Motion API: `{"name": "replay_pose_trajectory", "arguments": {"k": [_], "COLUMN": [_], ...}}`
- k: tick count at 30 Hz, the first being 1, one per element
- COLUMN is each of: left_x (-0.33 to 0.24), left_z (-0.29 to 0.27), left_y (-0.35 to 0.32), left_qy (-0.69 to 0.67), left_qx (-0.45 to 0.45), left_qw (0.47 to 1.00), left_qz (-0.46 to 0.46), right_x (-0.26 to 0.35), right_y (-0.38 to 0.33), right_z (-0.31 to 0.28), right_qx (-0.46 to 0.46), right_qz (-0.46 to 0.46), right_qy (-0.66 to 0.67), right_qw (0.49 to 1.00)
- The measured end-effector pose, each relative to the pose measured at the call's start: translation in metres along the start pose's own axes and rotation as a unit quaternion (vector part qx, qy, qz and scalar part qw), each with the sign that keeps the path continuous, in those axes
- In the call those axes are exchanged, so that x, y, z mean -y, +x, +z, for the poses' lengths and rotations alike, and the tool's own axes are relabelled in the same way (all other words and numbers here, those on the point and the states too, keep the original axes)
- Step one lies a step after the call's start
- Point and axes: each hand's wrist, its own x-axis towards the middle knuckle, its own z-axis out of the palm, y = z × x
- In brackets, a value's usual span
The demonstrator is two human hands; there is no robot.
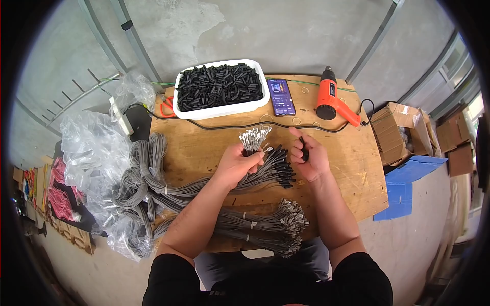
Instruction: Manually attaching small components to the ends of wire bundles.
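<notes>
We see grey wires [168, 186] with silver tips on a light brown wooden desk [352, 173]. A white tub [214, 111] holds black tubes [219, 85], beside an orange and black heat gun [331, 98].

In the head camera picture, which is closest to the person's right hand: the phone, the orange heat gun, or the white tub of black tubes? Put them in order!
From the right hand:
1. Phone, straight ahead on the table.
2. Orange heat gun, ahead, slightly right; close to the phone's distance.
3. White tub, ahead to the left.
</notes>
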Motion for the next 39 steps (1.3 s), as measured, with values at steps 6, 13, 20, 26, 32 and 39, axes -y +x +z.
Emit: {"name": "replay_pose_trajectory", "arguments": {"k": [6, 13, 20, 26, 32, 39], "left_x": [0.0, 0.0, -0.001, 0.001, -0.001, -0.003], "left_z": [0.0, 0.0, 0.001, -0.001, -0.001, 0.0], "left_y": [0.0, 0.0, 0.0, 0.001, 0.001, -0.001], "left_qy": [0.001, 0.001, -0.005, -0.006, -0.001, 0.004], "left_qx": [-0.002, 0.0, -0.002, -0.004, -0.009, -0.006], "left_qw": [1.0, 1.0, 1.0, 1.0, 1.0, 1.0], "left_qz": [-0.006, -0.003, -0.001, -0.003, -0.006, -0.006], "right_x": [0.002, -0.002, -0.005, -0.016, -0.022, -0.029], "right_y": [0.009, 0.007, -0.001, -0.009, -0.013, -0.014], "right_z": [-0.014, -0.006, 0.002, 0.017, 0.024, 0.023], "right_qx": [-0.014, -0.028, 0.055, 0.044, 0.027, 0.022], "right_qz": [-0.013, -0.038, -0.034, -0.085, -0.138, -0.158], "right_qy": [0.106, 0.034, -0.029, -0.196, -0.272, -0.292], "right_qw": [0.994, 0.998, 0.997, 0.976, 0.952, 0.943]}}
